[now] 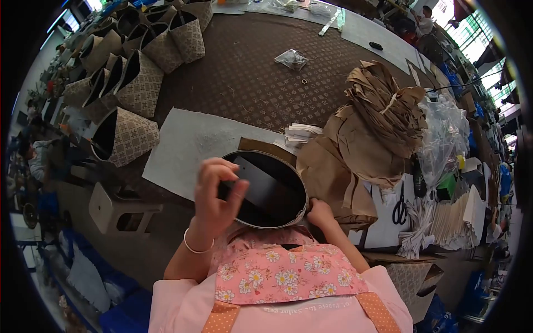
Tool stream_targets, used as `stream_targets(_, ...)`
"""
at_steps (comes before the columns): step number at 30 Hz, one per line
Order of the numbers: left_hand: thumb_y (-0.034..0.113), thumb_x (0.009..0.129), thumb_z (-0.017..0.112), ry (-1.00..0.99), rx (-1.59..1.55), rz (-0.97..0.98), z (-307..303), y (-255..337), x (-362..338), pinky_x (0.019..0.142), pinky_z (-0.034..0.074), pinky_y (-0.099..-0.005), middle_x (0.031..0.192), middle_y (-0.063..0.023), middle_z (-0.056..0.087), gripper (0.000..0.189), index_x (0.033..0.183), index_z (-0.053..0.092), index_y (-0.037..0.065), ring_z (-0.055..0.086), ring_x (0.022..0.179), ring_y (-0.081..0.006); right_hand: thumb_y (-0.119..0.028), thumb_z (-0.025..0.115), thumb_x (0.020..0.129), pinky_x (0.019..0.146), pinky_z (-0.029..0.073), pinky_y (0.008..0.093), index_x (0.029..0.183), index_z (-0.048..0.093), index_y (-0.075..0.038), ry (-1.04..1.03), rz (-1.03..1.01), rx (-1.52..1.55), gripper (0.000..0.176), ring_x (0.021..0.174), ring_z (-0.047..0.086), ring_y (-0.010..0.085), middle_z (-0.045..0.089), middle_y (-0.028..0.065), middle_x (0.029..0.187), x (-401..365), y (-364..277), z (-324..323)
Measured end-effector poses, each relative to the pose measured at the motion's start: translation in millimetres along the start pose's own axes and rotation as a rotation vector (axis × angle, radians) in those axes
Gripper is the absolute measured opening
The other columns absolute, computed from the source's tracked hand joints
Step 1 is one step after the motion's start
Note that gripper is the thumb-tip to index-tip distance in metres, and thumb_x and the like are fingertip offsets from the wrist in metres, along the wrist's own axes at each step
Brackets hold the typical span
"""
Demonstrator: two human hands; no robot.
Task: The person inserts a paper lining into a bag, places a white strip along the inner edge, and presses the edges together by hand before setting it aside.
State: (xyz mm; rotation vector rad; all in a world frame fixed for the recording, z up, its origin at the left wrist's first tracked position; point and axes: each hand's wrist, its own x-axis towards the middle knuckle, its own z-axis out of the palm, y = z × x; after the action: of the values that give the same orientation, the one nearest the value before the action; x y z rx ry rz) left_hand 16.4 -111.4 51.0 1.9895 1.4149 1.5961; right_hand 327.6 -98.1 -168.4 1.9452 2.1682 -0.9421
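An oval-mouthed bag (261, 216) with a dark interior stands tilted toward me at the table's front edge, against my apron. Inside it a smooth dark grey panel (261, 186) catches the light. My left hand (215, 191) is raised over the left side of the rim, slightly blurred. Its fingers are curled, with a gap between thumb and forefinger and nothing visible in them. At the right side of the rim, my right hand (321, 213) grips the bag's edge, its fingertips partly hidden. Brown wrapping paper (333, 177) lies just beyond that hand.
Several patterned bags (136, 83) stand at the left on the brown-covered table (239, 61). A white sheet (180, 147) lies under the work. Crumpled brown paper (383, 111), clear plastic (444, 130) and black scissors (400, 211) are at the right. A stool (108, 208) stands left.
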Motion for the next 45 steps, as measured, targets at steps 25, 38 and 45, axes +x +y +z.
stream_targets(25, 0.018, 0.099, 0.057, -0.047, -0.05, -0.273, -21.0, -84.5, -21.8, 0.069, 0.05, -0.0285, 0.101, -0.0066, 0.065, 0.036, 0.133, 0.052, 0.006, 0.064, 0.083, -0.0142, -0.022, 0.071, 0.08, 0.09, 0.049, 0.0423, 0.123, 0.059, -0.009, 0.535, 0.042, 0.051, 0.047, 0.108, 0.059, 0.0372, 0.061, 0.017, 0.119, 43.9, 44.4, -79.0)
stream_targets(38, 0.037, 0.106, 0.039, -0.039, -0.245, -0.678, -43.3, -84.7, -72.7, 0.09, 0.042, -0.0263, 0.132, -0.0074, 0.052, 0.047, 0.14, 0.043, 0.005, 0.054, 0.116, -0.0157, -0.014, 0.065, 0.079, 0.08, 0.048, 0.0425, 0.088, 0.06, -0.006, 0.371, -0.104, -0.037, 0.013, 0.091, 0.058, 0.0339, 0.059, 0.0154, 0.094, 47.0, 50.8, -89.0)
stream_targets(45, 0.022, 0.094, 0.063, -0.058, 0.033, -0.284, -38.5, -48.9, -43.5, 0.095, 0.043, -0.0318, 0.134, -0.0104, 0.051, 0.046, 0.133, 0.049, 0.002, 0.053, 0.118, -0.0204, -0.002, 0.059, 0.083, 0.067, 0.037, 0.0218, 0.078, 0.043, -0.004, 0.524, -0.271, 0.631, 0.016, 0.075, 0.041, 0.0079, 0.052, 0.0005, 0.083, -42.8, -12.7, -190.7)
